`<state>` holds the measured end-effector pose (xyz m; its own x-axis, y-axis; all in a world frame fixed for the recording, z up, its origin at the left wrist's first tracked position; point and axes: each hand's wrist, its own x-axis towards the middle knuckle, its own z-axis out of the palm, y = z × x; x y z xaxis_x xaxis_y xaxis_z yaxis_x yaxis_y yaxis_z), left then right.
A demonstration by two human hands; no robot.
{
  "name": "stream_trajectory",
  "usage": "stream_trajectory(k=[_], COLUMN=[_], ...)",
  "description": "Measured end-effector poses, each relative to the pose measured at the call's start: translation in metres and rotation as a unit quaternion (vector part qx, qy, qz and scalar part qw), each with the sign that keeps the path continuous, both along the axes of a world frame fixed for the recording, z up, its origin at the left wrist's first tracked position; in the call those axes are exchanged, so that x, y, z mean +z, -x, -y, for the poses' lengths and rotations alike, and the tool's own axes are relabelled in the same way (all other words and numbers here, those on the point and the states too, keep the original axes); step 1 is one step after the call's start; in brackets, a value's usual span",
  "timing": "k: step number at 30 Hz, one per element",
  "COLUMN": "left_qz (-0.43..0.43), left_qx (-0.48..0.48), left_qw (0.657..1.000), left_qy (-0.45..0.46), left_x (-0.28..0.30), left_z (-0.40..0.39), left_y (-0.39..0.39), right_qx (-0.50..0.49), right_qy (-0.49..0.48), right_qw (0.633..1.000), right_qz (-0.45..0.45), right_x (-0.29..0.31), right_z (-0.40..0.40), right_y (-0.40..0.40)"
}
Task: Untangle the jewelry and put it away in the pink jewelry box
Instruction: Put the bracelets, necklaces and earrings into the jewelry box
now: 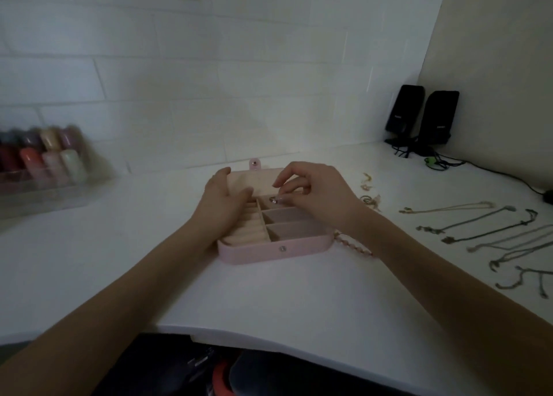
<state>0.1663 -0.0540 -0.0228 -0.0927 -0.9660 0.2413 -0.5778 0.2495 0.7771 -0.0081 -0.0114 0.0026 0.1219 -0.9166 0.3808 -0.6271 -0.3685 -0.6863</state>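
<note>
White tabletop [269, 294], set against a pale tiled wall; dim light throughout.

Item 1: pink jewelry box [270, 250], open, near the table's back edge at centre, lid laid back toward the wall. Ring rolls on its left side, three open compartments on its right.

Item 2: left hand [223, 199], fingers straight and relaxed, resting on the box's left side over the ring rolls, steadying it.

Item 3: right hand [314, 192], fingertips pinching a small shiny ring [273, 200] over the rearmost compartment.

Item 4: several necklaces [478, 228], laid out separately along the table's right edge, not yet stored. Small gold pieces [369, 192] lie just right of the box; a pink beaded strand [354, 244] touches the box's right front corner.

Item 5: two black speakers [422, 114] with cables at the back right corner; a clear case of coloured bottles [42, 162] at the back left.

Risks, as judged: the ring could slip from the pinch and roll off the tabletop; the right forearm crosses the beaded strand and could drag it or the nearby necklaces back into a tangle.

Obscured: the ring's exact form is too small to tell; whether it already touches the compartment floor cannot be told. The right hand covers part of the lid and rear compartment. The bottles are blurred.
</note>
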Motion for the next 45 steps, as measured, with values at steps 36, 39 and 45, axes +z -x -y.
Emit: stream_trajectory(k=[36,39,45], left_qz=[-0.016,-0.021,-0.093], left_qx=[-0.026,-0.03,-0.022], left_qw=[0.994,0.993,0.991], left_qy=[-0.109,-0.112,-0.096], left_x=[0.003,0.004,0.003], left_z=[0.048,0.049,0.05], left_y=[-0.002,-0.005,-0.011], right_qx=[-0.208,-0.214,-0.224], right_qy=[-0.106,-0.079,-0.011], right_qw=[0.948,0.949,0.967], right_qz=[-0.218,-0.217,-0.123], right_x=[-0.012,-0.013,-0.01], right_z=[0.011,0.012,0.012], right_y=[0.123,0.122,0.117])
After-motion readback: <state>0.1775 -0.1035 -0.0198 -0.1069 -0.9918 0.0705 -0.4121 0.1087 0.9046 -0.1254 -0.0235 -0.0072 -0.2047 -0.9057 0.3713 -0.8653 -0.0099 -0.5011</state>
